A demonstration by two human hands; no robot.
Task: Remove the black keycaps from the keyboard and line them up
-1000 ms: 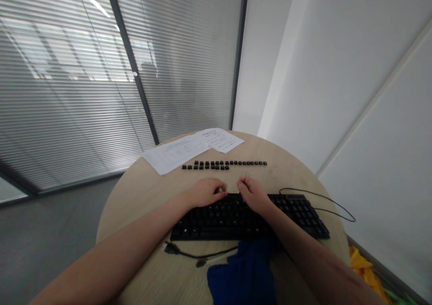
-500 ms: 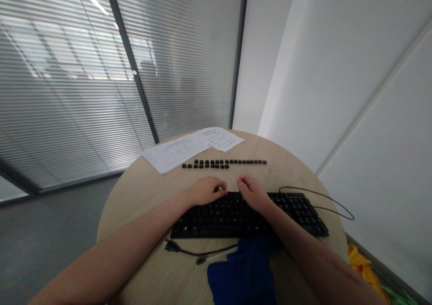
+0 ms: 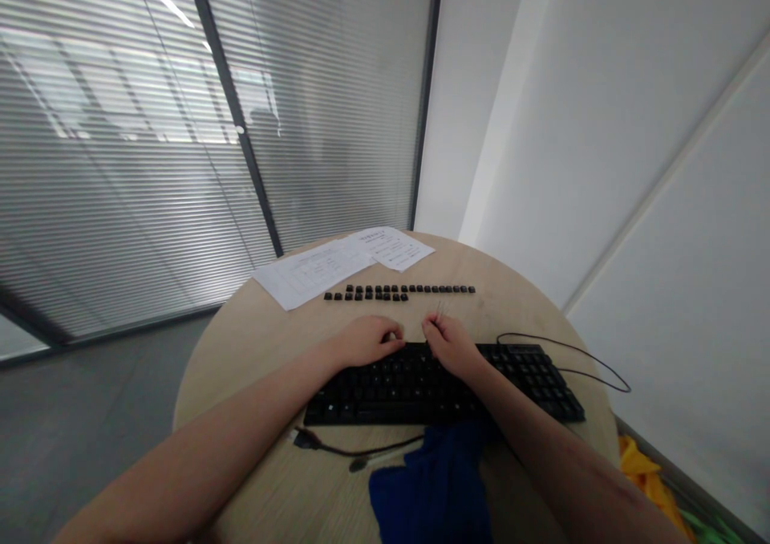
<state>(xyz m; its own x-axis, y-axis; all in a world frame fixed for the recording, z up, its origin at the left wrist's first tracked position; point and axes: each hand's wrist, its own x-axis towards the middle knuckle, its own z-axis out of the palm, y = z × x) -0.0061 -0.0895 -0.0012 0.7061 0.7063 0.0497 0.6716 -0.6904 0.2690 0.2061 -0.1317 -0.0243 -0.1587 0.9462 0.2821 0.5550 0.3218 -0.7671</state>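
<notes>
Close Quarters at the Keyboard (image 3: 385, 391)

We saw the black keyboard lying on a round wooden table (image 3: 241, 351), both forearms reaching over it. Our left hand (image 3: 371, 340) rested by its back edge with the fingers curled toward the thumb; we could not tell whether anything sat between them. Our right hand (image 3: 451, 343), just beside it, lay over the keyboard's back edge, fingers closed around some thin wires (image 3: 441, 310) that poked out above the fist. The two hands were near each other but apart.

Beyond them we found loose black keys (image 3: 388, 289) set out in two rows, the back row reaching farther right. Behind these lay printed papers (image 3: 313, 271), overlapping. A thin cord (image 3: 593, 358) looped out past the keyboard's right end. On our side of the keyboard we had a cable (image 3: 361, 452) with a plug, a slim stick (image 3: 358, 464) with a dark rounded end, and a blue cloth (image 3: 430, 488) beside our right forearm.
</notes>
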